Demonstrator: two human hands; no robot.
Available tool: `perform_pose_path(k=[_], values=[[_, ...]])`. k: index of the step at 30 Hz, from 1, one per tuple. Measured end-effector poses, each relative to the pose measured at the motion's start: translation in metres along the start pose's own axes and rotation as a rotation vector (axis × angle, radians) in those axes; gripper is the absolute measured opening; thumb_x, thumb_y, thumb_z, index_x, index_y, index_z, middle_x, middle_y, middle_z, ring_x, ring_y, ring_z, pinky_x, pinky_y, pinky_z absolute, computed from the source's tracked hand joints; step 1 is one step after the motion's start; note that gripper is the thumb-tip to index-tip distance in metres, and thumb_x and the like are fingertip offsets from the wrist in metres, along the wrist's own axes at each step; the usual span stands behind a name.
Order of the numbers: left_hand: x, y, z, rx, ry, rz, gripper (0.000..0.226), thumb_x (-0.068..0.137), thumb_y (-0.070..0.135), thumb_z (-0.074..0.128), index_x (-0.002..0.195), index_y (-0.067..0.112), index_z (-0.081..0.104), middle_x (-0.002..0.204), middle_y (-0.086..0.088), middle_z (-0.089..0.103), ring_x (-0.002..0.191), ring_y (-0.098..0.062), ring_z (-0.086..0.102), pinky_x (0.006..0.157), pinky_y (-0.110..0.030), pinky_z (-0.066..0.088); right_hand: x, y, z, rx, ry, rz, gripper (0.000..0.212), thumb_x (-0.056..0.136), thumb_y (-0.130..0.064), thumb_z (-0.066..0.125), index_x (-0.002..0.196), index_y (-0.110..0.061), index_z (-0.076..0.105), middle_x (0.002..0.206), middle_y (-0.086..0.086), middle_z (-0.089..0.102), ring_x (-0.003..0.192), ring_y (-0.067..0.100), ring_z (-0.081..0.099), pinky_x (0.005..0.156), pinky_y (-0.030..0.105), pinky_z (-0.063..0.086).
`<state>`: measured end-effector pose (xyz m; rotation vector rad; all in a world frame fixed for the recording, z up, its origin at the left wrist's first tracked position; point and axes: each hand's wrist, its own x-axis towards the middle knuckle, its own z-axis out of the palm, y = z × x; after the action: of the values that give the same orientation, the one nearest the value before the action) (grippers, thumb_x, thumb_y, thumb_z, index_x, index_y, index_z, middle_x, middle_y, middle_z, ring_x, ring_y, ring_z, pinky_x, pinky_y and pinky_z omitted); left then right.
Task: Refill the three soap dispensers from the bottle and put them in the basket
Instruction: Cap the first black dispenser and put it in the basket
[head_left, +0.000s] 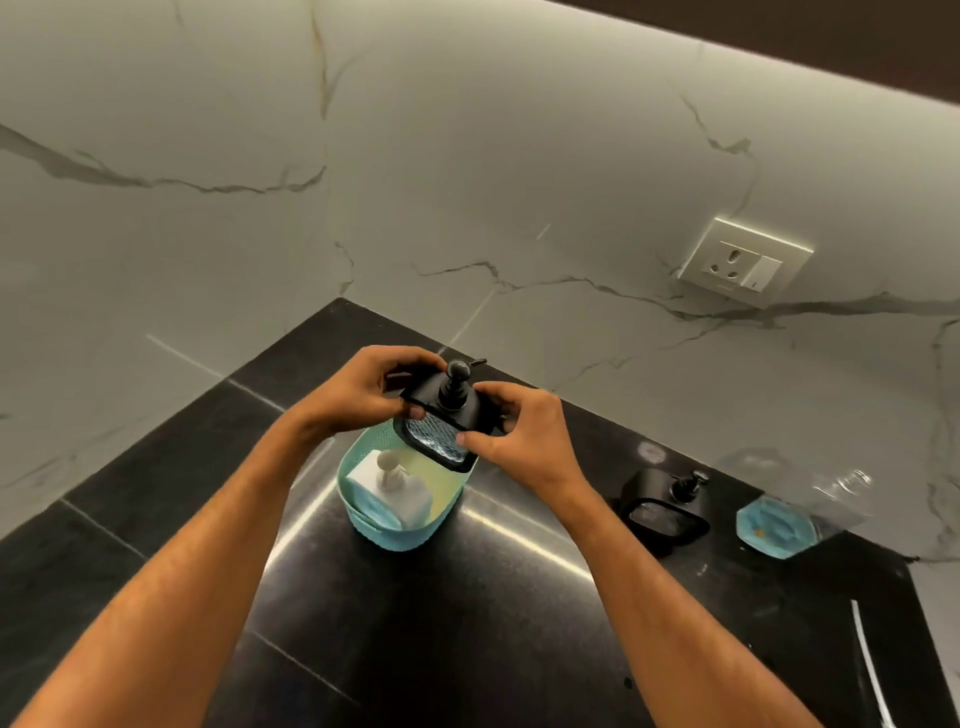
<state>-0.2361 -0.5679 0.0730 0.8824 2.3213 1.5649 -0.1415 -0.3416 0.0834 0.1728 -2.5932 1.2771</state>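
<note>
Right now both hands hold one black dispenser (448, 415) in the air over the far right corner of the basket (363, 519). The left hand (358, 392) grips its left side, thumb on the near edge of the black top and fingers curled round the far side. The right hand (524, 434) pinches its right side, thumb pressed on the near face and fingers wrapped behind. This dispenser is tilted toward the camera, pump upright on its black top, and its clear patterned body shows blue liquid inside.

Below it, the teal basket stands on the black table (441, 597). Inside, at the left, sits a white dispenser (395, 491) with a white pump and blue liquid along its lower edge; the right part of the basket floor is bare.

Further right on the table, well apart from the basket, stands a second black dispenser (667, 506), upright, pump on. Just beside it to the right lies a clear bottle (795, 499) on its side, blue liquid pooled at its near end, neck pointing toward the wall.

Behind, a marble wall (467, 182) carries a white socket (745, 262).
</note>
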Motion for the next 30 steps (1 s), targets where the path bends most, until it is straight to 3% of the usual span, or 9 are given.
perform_pose_path(k=[10,15,19,26,30], values=[[0.004,-0.046,-0.007,0.105,-0.107,-0.16,0.066,0.072,-0.017,0.08,0.127,0.018,0.067,0.124,0.001,0.069,0.121,-0.012,0.065,0.109,-0.033,0.053,0.005,0.031,0.046,-0.008,-0.086,0.101,0.053,0.06,-0.026,0.096,0.11,-0.02,0.078,0.093,-0.006,0.078,0.088,0.011,0.073,0.082,0.042,0.061],[0.008,-0.062,-0.002,0.219,-0.176,-0.192,0.067,0.07,-0.011,0.085,0.128,0.017,0.068,0.123,0.003,0.069,0.12,-0.015,0.065,0.109,-0.037,0.053,0.003,0.044,0.058,-0.056,-0.125,0.158,0.064,0.059,-0.026,0.098,0.118,-0.015,0.076,0.101,-0.004,0.078,0.094,0.01,0.072,0.088,0.036,0.06],[0.012,-0.071,-0.003,0.335,-0.237,-0.179,0.064,0.069,-0.006,0.088,0.126,0.02,0.072,0.119,0.007,0.072,0.114,-0.01,0.067,0.105,-0.036,0.056,0.005,0.05,0.064,-0.122,-0.192,0.184,0.069,0.059,-0.029,0.098,0.122,-0.016,0.073,0.107,-0.002,0.077,0.098,0.011,0.07,0.092,0.035,0.059],[0.013,-0.08,-0.001,0.445,-0.333,-0.147,0.056,0.075,0.002,0.088,0.121,0.03,0.075,0.115,0.015,0.073,0.111,-0.003,0.067,0.102,-0.033,0.058,0.01,0.051,0.072,-0.215,-0.338,0.188,0.052,0.063,-0.029,0.096,0.111,-0.019,0.077,0.095,-0.006,0.076,0.085,0.008,0.069,0.082,0.037,0.062],[0.012,-0.082,-0.001,0.452,-0.347,-0.145,0.052,0.078,0.003,0.086,0.121,0.031,0.075,0.116,0.016,0.072,0.112,-0.005,0.066,0.101,-0.033,0.058,0.014,0.054,0.074,-0.233,-0.386,0.204,0.054,0.064,-0.03,0.096,0.113,-0.019,0.076,0.099,-0.004,0.076,0.091,0.01,0.069,0.085,0.038,0.061]])
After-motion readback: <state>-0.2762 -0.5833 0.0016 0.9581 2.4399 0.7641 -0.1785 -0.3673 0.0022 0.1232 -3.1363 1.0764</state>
